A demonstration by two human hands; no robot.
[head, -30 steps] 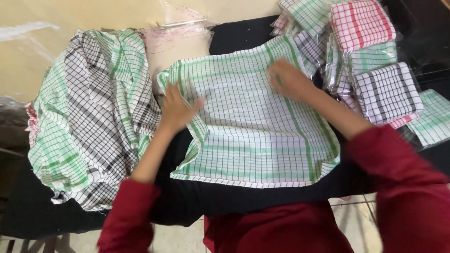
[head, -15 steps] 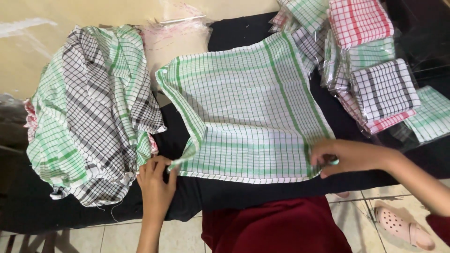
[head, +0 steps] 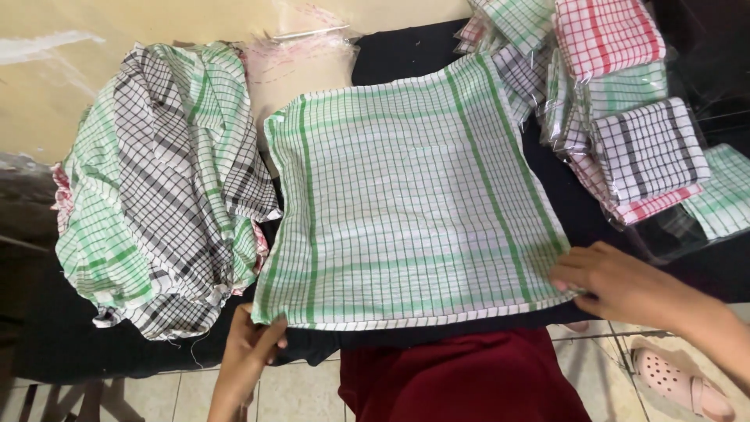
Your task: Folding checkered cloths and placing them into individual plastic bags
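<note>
- Head view, nearest first: the left hand (head: 248,355) pinches the near left corner of the green checked cloth (head: 406,203), and the right hand (head: 617,283) pinches its near right corner, fingers closed on the hem.
- The cloth lies spread flat on the dark counter (head: 62,344), its near edge along the counter's near rim. To fold it well, I judge both corners should be lifted together and kept taut so the edges meet squarely.
- Left of it, just beside, sits a loose heap of checked cloths (head: 156,187), close enough to snag.
- Far right, folded cloths in clear bags (head: 625,101) are stacked.
- At the far edge lie empty clear bags (head: 301,55).
</note>
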